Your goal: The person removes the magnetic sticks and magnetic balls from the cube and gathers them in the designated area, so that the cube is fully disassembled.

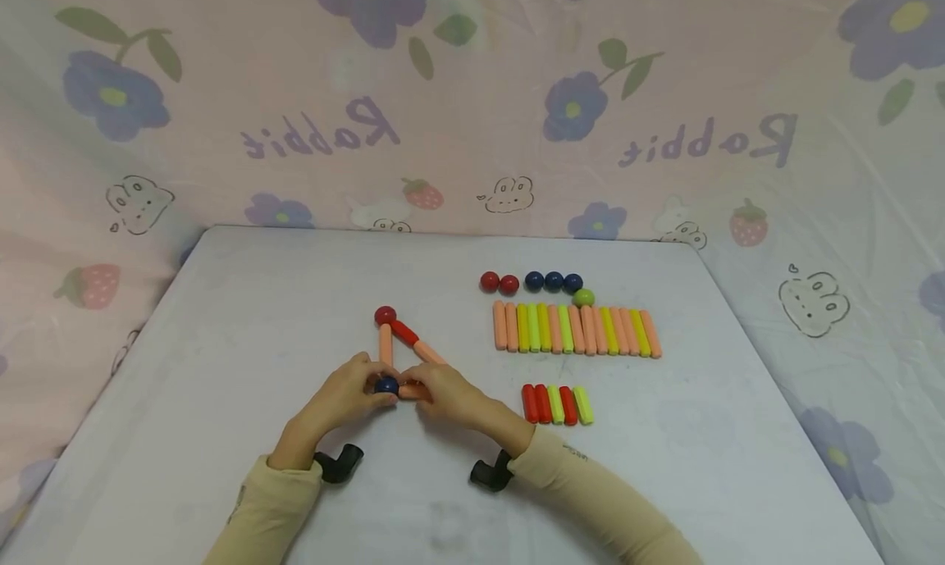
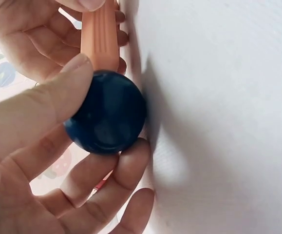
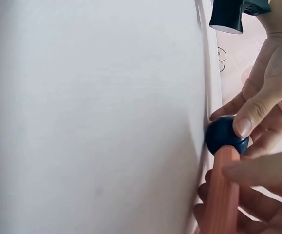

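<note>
My left hand (image 1: 353, 394) holds a dark blue ball (image 2: 106, 112) between thumb and fingers, low over the white table. An orange ribbed stick (image 3: 222, 190) meets the ball end-on, and my right hand (image 1: 445, 393) grips that stick between thumb and fingers. Behind the hands, another orange stick (image 1: 386, 344) runs from near the blue ball up to a red ball (image 1: 385, 315). From that red ball a short red stick (image 1: 404, 332) slants down to the right, in line with an orange stick (image 1: 428, 352) whose lower end my right hand hides.
To the right lies a row of orange, yellow and green sticks (image 1: 556, 329). Behind it sit red balls (image 1: 499, 283), dark blue balls (image 1: 554, 281) and a green ball (image 1: 583, 298). Nearer, several short red and yellow-green sticks (image 1: 557, 405) lie side by side. A patterned curtain (image 1: 472, 97) hangs behind the table.
</note>
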`<state>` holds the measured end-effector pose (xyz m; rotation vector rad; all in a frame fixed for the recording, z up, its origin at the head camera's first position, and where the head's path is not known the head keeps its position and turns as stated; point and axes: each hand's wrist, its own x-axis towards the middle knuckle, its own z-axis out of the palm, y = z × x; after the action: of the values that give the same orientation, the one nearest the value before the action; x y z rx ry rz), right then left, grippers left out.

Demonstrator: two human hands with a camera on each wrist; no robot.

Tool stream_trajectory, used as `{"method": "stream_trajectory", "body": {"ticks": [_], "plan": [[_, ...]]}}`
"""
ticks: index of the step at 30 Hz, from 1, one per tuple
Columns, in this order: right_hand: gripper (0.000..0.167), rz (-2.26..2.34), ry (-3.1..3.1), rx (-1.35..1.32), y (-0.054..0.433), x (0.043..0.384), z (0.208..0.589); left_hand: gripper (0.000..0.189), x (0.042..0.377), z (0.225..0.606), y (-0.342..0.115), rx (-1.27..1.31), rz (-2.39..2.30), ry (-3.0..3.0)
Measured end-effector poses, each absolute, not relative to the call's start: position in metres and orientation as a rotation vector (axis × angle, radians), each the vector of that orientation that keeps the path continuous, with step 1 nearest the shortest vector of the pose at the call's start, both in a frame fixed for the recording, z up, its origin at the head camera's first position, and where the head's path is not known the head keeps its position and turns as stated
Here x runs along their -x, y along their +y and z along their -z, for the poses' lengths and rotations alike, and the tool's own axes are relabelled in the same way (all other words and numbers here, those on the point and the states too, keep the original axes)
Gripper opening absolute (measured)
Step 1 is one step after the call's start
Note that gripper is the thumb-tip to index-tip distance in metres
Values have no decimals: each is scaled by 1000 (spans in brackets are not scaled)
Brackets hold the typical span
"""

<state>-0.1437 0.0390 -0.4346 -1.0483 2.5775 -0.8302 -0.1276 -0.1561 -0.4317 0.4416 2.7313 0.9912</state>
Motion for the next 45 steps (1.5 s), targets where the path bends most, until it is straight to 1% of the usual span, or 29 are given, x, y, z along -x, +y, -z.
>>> {"method": "stream_trajectory", "body": {"ticks": [5,11,16,26,28,31,34,37,42,45], "plan": [[25,864,2591,1093,39,144,436,28,127,431,-156,-443,-1010,2718],[27,874,2557,1125,41,146,440,28,127,432,-157,-438,-1033,2699],[34,871,2541,1111,45,147,440,29,127,432,-157,-442,-1034,2703],[28,994,2567,1025,53,147,428,27,127,432,-157,-414,-1042,2699],[29,1024,2556,981,56,150,425,26,127,433,-157,-412,-1039,2699],[34,1056,2521,850,61,156,422,26,128,434,-158,-407,-1043,2696],[33,1098,2495,731,66,164,420,26,128,434,-158,-415,-1042,2698],[28,1157,2493,650,72,174,419,26,127,434,-157,-419,-1046,2699],[30,1309,2447,432,83,190,414,26,127,433,-156,-411,-1049,2690],[33,1378,2411,363,90,199,410,26,128,432,-155,-411,-1046,2686]]}}
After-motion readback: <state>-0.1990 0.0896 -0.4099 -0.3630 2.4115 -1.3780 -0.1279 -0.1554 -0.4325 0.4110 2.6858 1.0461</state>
